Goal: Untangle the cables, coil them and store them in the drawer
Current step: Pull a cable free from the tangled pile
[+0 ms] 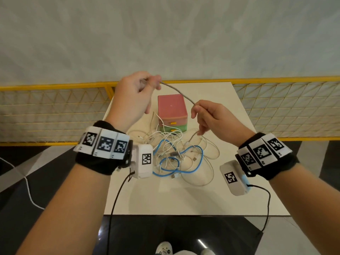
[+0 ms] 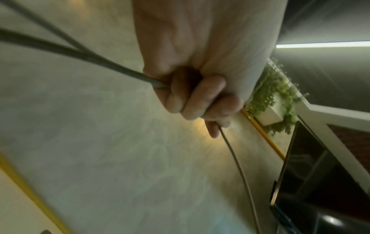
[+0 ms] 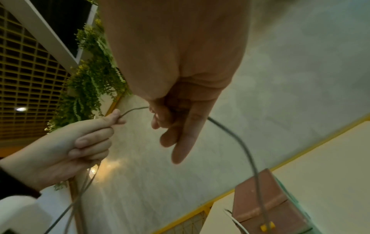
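Note:
A grey cable (image 1: pixel 177 92) stretches in the air between my two hands, above the table. My left hand (image 1: pixel 150 85) is raised at the back and grips it with curled fingers (image 2: pixel 202 98); two strands of the same cable (image 2: pixel 60 47) run out of the fist. My right hand (image 1: pixel 197 111) pinches the cable lower and to the right, and the cable (image 3: pixel 242 142) hangs down from it. Below lies a tangle of white cables (image 1: pixel 165 137) and a blue cable (image 1: pixel 193 153). A small drawer unit (image 1: pixel 172 107), pink above and green below, stands behind the tangle with both drawers closed.
The white table (image 1: pixel 165 197) has bare surface in front of the tangle. A yellow mesh railing (image 1: pixel 55 111) runs behind the table. Black leads (image 1: pixel 117 196) hang from both wrist cameras. Dark floor lies on either side.

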The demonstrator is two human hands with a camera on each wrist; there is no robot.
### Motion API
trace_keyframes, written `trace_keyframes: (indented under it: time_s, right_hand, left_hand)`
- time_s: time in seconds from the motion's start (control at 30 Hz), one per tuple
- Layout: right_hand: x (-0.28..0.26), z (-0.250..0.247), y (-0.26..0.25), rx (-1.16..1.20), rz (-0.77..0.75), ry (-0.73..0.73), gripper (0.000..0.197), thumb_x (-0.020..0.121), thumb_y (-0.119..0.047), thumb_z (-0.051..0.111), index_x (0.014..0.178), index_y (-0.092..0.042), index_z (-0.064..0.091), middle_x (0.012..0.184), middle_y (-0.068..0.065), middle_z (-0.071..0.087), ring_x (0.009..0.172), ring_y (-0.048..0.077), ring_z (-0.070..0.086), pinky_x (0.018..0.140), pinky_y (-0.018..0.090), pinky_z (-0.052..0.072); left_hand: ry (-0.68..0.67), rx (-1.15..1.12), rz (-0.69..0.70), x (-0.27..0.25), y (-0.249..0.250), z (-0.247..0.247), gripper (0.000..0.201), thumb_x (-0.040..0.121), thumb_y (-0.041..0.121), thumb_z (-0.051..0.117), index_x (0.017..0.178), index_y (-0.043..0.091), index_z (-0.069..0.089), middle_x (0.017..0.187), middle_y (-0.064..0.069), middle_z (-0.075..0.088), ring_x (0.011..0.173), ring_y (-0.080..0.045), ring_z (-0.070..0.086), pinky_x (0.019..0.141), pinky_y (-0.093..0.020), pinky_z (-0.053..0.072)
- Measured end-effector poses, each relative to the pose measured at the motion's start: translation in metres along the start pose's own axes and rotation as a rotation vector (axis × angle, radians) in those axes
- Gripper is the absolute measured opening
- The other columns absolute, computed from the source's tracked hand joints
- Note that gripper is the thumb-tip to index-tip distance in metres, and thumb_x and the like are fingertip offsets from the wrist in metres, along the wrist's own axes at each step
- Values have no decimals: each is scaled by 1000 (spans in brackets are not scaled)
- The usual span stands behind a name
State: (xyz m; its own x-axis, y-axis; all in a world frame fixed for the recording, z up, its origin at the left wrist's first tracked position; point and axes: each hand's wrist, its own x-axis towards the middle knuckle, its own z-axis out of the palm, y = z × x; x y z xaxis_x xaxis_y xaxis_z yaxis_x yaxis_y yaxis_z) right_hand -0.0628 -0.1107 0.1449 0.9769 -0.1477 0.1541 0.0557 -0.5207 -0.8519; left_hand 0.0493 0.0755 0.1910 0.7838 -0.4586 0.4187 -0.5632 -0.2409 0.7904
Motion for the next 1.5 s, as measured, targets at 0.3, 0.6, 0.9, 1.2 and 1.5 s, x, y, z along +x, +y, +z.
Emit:
trace_keyframes:
  time_s: [0.3,0.6,0.9,1.2,1.5]
  right_hand:
    - [-68,1,-54,-7,249,-676,18,101,-28,39,102,-13,49,83,9,73,78,19,72,49,38,56]
    - [-70,11,-39,-506,-92,-357,36,96,-45,38,107,-20,61,97,-7,66,88,8,60,80,32,48]
    - [-68,36,-24,114,-79,-255,22,102,-9,34,95,3,52,82,11,65,87,25,65,85,33,52]
    - [-74,52,0,58,-34,-360,18,102,-15,37,109,-9,52,93,5,70,94,14,64,94,36,47]
    - [-74,94,38,-213,52,-556,20,94,3,33,97,-8,49,78,-7,58,79,17,61,80,24,48]
  left_hand:
    - [-256,-533,-237,-10,17,-6,9,97,16,47,92,17,54,55,10,31,48,-7,31,44,-20,19]
    - [-581,-426,-69,-48,35,24,33,103,26,38,90,14,66,91,3,68,92,-11,64,91,-33,49]
    - [-376,-508,-26,-56,50,29,30,105,23,38,86,9,57,79,-3,75,80,-24,74,82,-42,58]
    - [-320,-644,-206,-58,38,31,16,105,14,39,96,9,51,50,11,29,42,-7,23,44,-20,26]
    - [-26,-600,-196,-53,11,25,29,107,16,31,84,15,48,49,15,29,40,-3,20,38,-16,20]
